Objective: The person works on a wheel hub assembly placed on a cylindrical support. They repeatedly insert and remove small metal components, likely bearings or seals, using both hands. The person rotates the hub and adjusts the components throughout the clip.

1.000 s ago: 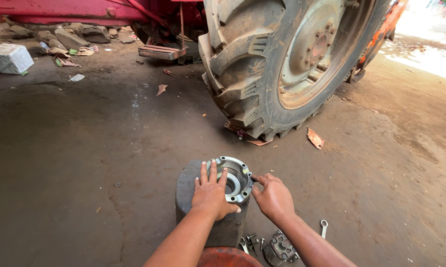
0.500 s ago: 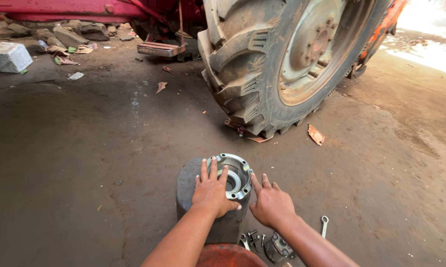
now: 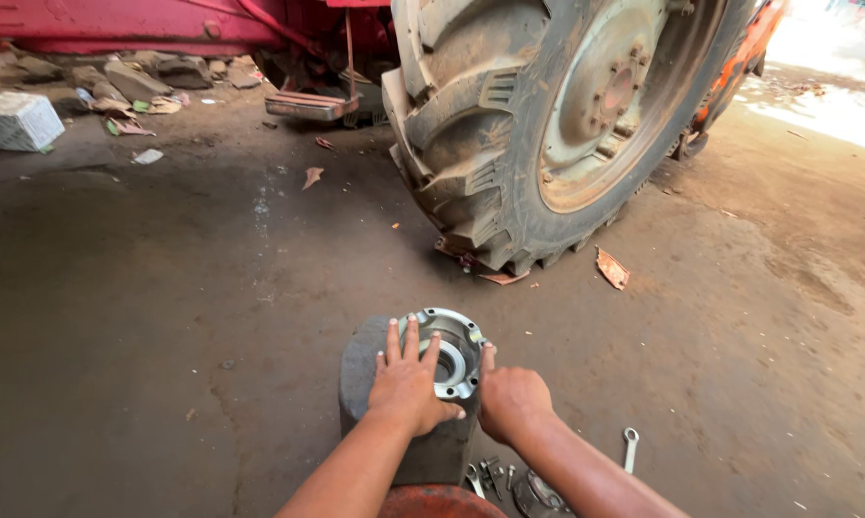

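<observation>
Part: a round metal hub flange [image 3: 449,351] with bolt holes, lying on a dark block [image 3: 365,374] on the workshop floor [image 3: 164,317], near the tractor tyre [image 3: 509,125].
Left hand [image 3: 408,384]: open, fingers spread flat on the flange's near rim.
Right hand [image 3: 511,398]: loosely curled at the flange's right edge, gripping nothing that I can see.
Handling: looks heavy, rigid, perhaps greasy; best held by the outer rim, both sides.
Nearby: a spanner [image 3: 630,447] on the floor.

a vehicle repair yard: tractor tyre [image 3: 547,125], oily dirt floor [image 3: 164,317], scattered wrenches [image 3: 630,447]
</observation>
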